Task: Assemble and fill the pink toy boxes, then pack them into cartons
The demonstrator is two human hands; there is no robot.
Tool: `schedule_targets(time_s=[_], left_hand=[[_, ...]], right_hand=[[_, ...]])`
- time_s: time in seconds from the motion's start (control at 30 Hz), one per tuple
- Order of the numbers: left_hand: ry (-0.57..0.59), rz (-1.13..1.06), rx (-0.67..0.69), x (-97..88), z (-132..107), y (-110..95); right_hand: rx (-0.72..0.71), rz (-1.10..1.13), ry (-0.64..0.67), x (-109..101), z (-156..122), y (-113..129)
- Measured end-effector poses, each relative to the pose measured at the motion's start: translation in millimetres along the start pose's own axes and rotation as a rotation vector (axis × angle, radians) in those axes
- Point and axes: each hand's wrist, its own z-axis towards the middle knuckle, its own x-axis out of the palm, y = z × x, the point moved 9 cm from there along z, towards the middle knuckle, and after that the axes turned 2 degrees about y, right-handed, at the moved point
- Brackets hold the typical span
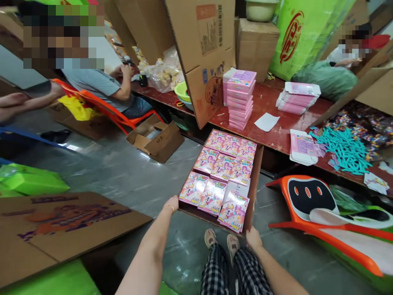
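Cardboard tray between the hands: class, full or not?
Not quite full: pink packets cover the cardboard tray in rows, but one bare gap shows by its right wall.

**Small packing workshop**

Tall cardboard cartons (202, 53) crowd the upper centre. Stacked pink boxes (241, 98) and flat unfolded ones (302, 147) cover the red counter (282, 133) at right. A cardboard tray (256, 184) of filled packets sits mid-frame over bare concrete floor (123, 176). Seated people (101, 86) occupy the upper corners.
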Motion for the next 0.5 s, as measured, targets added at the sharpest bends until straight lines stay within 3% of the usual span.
schedule_targets(time_s=[0.2, 0.5], left_hand=[[0.040, -0.020, -0.063, 89.8, -98, -24], [0.097, -0.178, -0.126, 240.0, -259, -53]], right_hand=[[-0.020, -0.103, 0.026, -57, -1, -60], [-0.106, -0.338, 0.008, -108, -10, -139]])
